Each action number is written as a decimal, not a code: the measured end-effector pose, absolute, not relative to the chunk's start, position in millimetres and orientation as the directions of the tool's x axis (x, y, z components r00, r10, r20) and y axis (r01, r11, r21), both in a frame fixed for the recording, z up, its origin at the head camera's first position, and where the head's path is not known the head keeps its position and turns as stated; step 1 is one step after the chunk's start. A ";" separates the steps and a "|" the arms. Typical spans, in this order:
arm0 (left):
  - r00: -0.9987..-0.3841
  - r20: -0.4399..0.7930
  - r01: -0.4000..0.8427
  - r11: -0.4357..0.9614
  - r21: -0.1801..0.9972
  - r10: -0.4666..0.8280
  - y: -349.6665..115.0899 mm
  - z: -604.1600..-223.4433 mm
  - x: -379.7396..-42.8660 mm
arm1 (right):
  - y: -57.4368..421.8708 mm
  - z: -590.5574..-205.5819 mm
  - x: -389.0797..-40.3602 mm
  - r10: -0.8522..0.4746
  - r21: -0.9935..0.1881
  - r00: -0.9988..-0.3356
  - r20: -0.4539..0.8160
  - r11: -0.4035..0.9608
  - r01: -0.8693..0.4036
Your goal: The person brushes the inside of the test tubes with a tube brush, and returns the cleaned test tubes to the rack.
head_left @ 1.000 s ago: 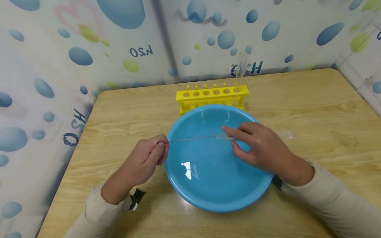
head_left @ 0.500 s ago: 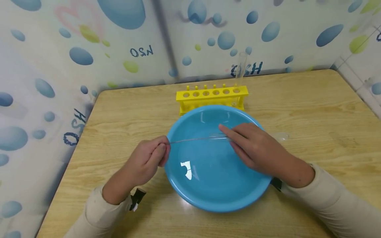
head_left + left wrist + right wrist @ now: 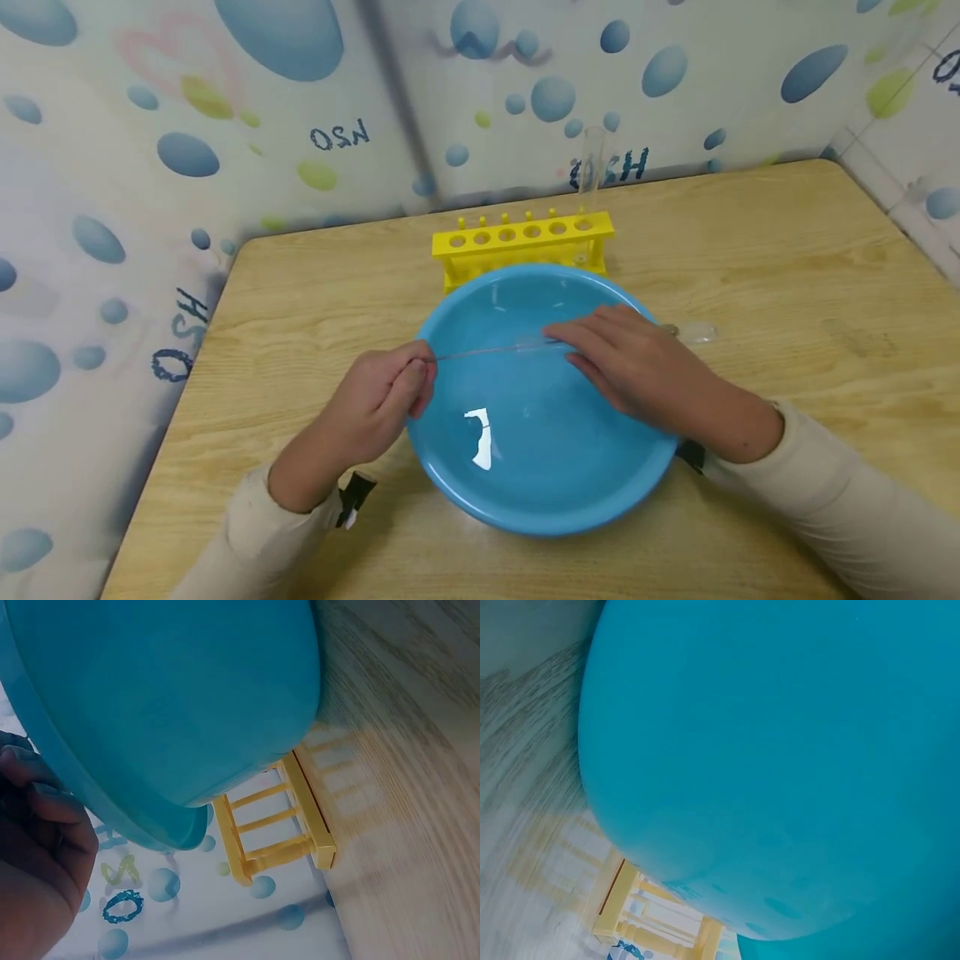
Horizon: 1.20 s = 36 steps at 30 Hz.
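My left hand (image 3: 378,400) grips the thin wire handle of a test tube brush (image 3: 476,352) at the left rim of the blue basin (image 3: 540,523). The wire runs right, into the mouth of a clear test tube (image 3: 697,333) lying level over the basin. My right hand (image 3: 637,367) holds the tube around its middle, fingers laid over it. Its rounded end sticks out right of the knuckles, with a small brownish bit of brush showing inside. In the left wrist view my curled left fingers (image 3: 56,802) are beside the basin's rim. The right wrist view shows no hand.
Behind the basin stands a yellow test tube rack (image 3: 522,237), with one upright clear tube (image 3: 591,167) in its rightmost hole. The wooden table (image 3: 315,283) meets a patterned wall (image 3: 285,100) at the back. Water appears to lie in the basin, with a bright reflection.
The test tube has slid left along the wire with my right hand, whose fingers have closed in on it. The brush bit now shows at the tube's far end. My left hand stays nearly still.
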<state>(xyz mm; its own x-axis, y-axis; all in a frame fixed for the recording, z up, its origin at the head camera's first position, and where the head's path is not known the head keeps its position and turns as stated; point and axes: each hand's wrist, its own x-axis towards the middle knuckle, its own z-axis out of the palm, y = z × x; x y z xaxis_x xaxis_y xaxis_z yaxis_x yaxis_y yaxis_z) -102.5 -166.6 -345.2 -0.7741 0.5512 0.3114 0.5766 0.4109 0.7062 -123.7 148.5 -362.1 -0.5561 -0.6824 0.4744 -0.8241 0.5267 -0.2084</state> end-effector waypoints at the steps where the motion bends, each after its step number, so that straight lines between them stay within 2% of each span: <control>1: -0.774 0.311 0.578 0.414 0.703 0.552 -165.3 -345.2 -103.5 | 148.5 -361.9 -124.5 -0.685 -0.201 -0.552 0.477 0.526 -0.826; 20: -0.767 0.251 0.568 0.443 0.694 0.591 -147.9 -356.3 -117.4 | 148.8 -365.1 -128.0 -0.686 -0.198 -0.554 0.472 0.529 -0.825; 25: -0.760 0.206 0.557 0.454 0.696 0.617 -142.0 -361.7 -119.9 | 149.9 -365.9 -127.8 -0.703 -0.184 -0.530 0.474 0.509 -0.841; 30: -0.752 0.232 0.579 0.449 0.681 0.617 -140.4 -363.7 -121.5 | 149.5 -364.5 -129.6 -0.705 -0.174 -0.520 0.482 0.505 -0.845; 36: -0.750 0.243 0.593 0.463 0.659 0.615 -142.6 -367.1 -120.5 | 148.0 -364.8 -130.5 -0.684 -0.150 -0.544 0.486 0.548 -0.823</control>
